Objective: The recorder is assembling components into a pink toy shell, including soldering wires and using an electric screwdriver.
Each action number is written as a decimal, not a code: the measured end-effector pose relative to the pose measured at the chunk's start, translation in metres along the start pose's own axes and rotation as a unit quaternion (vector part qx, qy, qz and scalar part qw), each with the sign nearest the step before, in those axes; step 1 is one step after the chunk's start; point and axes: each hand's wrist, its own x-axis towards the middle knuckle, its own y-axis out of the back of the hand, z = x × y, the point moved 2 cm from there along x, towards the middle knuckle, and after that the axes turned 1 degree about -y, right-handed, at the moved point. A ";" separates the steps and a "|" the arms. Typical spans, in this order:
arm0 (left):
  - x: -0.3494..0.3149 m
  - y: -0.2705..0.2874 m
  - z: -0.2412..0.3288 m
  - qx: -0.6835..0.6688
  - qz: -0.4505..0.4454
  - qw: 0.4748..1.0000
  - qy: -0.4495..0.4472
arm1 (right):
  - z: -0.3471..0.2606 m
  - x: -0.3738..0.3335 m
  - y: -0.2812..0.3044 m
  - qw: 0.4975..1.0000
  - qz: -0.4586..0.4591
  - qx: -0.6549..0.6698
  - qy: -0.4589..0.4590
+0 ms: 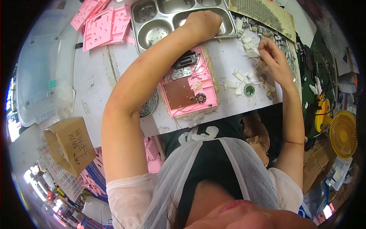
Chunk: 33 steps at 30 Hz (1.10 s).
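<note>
My left hand (206, 26) reaches over a compartment of the steel tray (134, 28), fingers curled downward; whatever they hold is hidden. My right hand (273, 59) is bent at the right of the table, thumb and fingers drawn together beside a pile of small white plastic parts (251, 47). Anything in that pinch is too small to make out. Between my arms lies an open pink plastic housing (211, 89), with a brown board (179, 93), a black cylindrical part (186, 60), thin wires and a round black part (201, 98) inside it.
Pink plastic panels (98, 30) are stacked at the far left. A bowl of small metal pieces (149, 105) sits partly behind my left arm. Beside the white parts stands a small green round item (249, 90). A cardboard box (70, 145) and yellow fan (343, 133) flank the table.
</note>
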 end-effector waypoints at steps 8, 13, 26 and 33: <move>-0.099 0.055 -0.023 -0.042 0.220 0.973 0.055 | -0.036 -0.063 -0.020 0.994 -0.043 0.077 -0.059; -0.225 0.060 0.046 -0.659 0.090 0.720 0.198 | -0.069 -0.086 -0.077 0.984 -0.084 0.034 0.156; -0.273 0.000 0.092 -0.893 0.084 0.394 0.202 | -0.081 -0.091 -0.115 0.928 -0.107 -0.060 0.351; -0.246 0.032 0.081 -0.513 0.102 0.836 0.163 | -0.045 -0.106 -0.100 0.975 -0.060 0.214 0.025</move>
